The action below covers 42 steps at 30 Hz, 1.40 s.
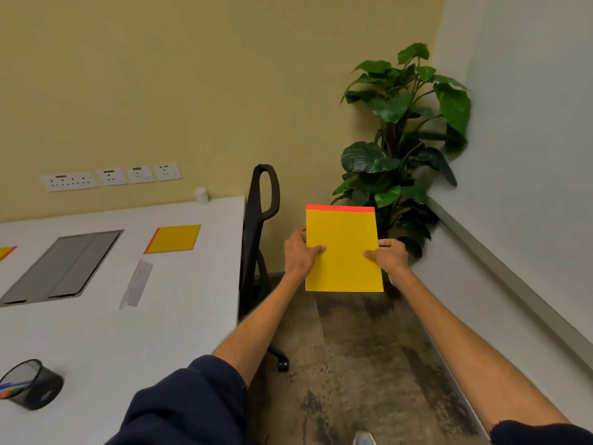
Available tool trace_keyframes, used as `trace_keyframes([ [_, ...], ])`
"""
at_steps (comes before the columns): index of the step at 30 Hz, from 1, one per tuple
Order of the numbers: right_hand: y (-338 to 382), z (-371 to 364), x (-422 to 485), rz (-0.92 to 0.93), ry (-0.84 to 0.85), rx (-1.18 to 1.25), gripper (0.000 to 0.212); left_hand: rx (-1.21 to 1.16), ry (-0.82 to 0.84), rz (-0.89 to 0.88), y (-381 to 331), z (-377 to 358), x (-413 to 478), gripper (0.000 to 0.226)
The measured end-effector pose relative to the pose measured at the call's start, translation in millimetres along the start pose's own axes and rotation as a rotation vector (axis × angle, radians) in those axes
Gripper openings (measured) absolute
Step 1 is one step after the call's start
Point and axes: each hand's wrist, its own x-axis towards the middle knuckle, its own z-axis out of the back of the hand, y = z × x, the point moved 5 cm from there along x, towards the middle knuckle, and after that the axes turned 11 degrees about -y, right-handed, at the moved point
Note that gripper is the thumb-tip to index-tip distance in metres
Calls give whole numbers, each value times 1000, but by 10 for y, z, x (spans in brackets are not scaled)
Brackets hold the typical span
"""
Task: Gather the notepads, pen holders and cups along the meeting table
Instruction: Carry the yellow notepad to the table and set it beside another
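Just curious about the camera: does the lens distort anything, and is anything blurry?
Head view: the wide-angle lens tilts the walls and table edges; the pen holder at lower left is blurred, the held notepad looks sharp; lighting soft, no glare.

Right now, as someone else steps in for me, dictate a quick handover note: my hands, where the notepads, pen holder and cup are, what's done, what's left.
Hands: left hand and right hand both grip a yellow notepad by its side edges, in the air beyond the end of the table.
On the table: second notepad flat near the far end; third notepad cut off at the picture's left edge; white cup at the far corner; mesh pen holder with pens at the near side.
Done: one notepad in hand.
Left: the other two notepads, the cup and the pen holder.
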Motion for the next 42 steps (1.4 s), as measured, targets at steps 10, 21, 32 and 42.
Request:
trace_keyframes([
  [10,808,-855,1829,52,83,58,45,-2,-122,7,-141,-693,1757,60],
  [21,1712,-1908,3118,108,257,88,50,67,-257,-2,-287,-752,3405,67],
  [32,2380,-3438,4062,176,352,125,47,56,-469,79,191,-593,4837,66],
  [42,3382,-5159,4501,313,551,67,45,3,-712,219,790,36,6114,64],
])
